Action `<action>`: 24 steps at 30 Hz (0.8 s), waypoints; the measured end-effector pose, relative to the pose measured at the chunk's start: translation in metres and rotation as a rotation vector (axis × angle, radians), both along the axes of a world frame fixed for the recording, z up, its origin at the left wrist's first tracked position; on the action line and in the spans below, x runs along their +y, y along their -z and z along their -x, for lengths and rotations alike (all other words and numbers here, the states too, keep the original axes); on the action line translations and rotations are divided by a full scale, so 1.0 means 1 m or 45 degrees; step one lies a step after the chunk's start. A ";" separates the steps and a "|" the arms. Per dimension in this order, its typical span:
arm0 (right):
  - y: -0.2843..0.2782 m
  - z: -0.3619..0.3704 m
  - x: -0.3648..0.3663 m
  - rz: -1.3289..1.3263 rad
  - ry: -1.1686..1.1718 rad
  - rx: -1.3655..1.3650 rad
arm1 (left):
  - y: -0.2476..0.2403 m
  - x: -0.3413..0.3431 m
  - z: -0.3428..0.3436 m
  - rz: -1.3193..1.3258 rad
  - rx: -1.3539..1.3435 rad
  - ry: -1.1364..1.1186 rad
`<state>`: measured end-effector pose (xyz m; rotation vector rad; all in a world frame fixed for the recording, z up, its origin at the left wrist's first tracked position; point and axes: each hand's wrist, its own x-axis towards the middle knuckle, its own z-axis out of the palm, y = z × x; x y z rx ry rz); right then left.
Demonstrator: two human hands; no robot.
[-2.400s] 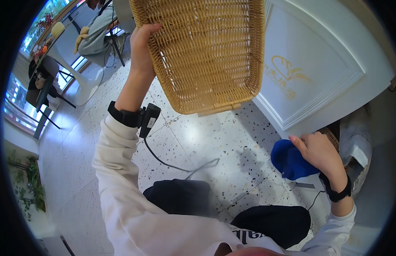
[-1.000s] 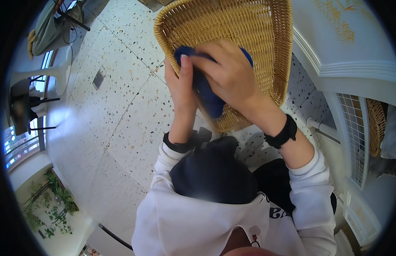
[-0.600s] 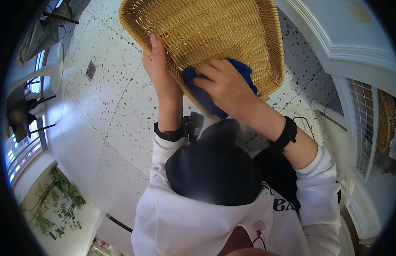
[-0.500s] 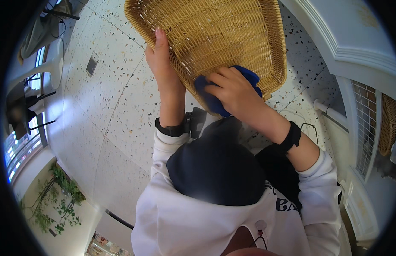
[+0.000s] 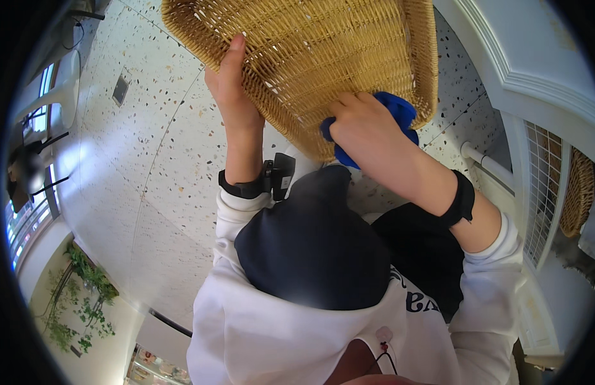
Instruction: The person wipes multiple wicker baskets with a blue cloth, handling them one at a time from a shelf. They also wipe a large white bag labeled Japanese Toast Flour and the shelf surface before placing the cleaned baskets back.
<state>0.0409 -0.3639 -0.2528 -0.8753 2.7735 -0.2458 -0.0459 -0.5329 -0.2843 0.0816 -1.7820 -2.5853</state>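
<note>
Wicker basket (image 5: 329, 58), golden-brown, shallow, with raised woven sides: held tilted above the lap by the left grip (image 5: 232, 90), which is closed on the left rim, thumb laid along the inner side. Blue cloth (image 5: 397, 110), bunched: set at the basket's near end, toward the right corner, where it is held by the right grip (image 5: 368, 128) with curled fingers. Second wicker basket (image 5: 577, 192), browner: placed at the right, beyond a white wire grid (image 5: 544, 186); its contents cannot be made out.

The held basket's far end is cut off by the upper picture edge. The left fingers are concealed behind its side, and the middle of the cloth is covered by the right grip. Whether the near rim is overlapped by the cloth cannot be told.

Floor (image 5: 163, 102): pale speckled terrazzo, jointed, inset with a small grey plate (image 5: 120, 90). White moulded panel (image 5: 535, 58): seen at the upper right, partly cut off. Green leafy plant (image 5: 89, 273): seen at the lower left against a pale wall (image 5: 118, 324). Dark chair (image 5: 28, 170): blurred, placed near the left rim.
</note>
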 end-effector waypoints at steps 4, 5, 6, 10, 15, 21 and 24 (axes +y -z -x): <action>-0.007 -0.003 0.037 -0.286 0.162 -0.053 | -0.002 -0.006 -0.001 0.010 -0.115 -0.006; -0.012 0.002 0.044 -0.156 0.110 -0.028 | 0.000 -0.007 -0.001 0.030 -0.157 -0.010; -0.022 0.011 0.041 -0.042 0.094 0.099 | 0.000 -0.005 -0.002 0.007 -0.154 -0.008; -0.045 0.066 0.014 0.292 0.130 0.638 | -0.004 -0.003 -0.005 0.033 -0.160 0.072; -0.026 0.121 0.000 0.574 0.079 0.982 | -0.008 0.008 -0.012 0.062 -0.148 0.048; 0.000 0.106 0.002 0.739 0.355 0.830 | -0.008 0.002 -0.011 0.441 -0.029 0.063; 0.029 0.082 0.005 0.754 0.275 0.821 | -0.006 0.004 -0.010 0.318 -0.115 0.005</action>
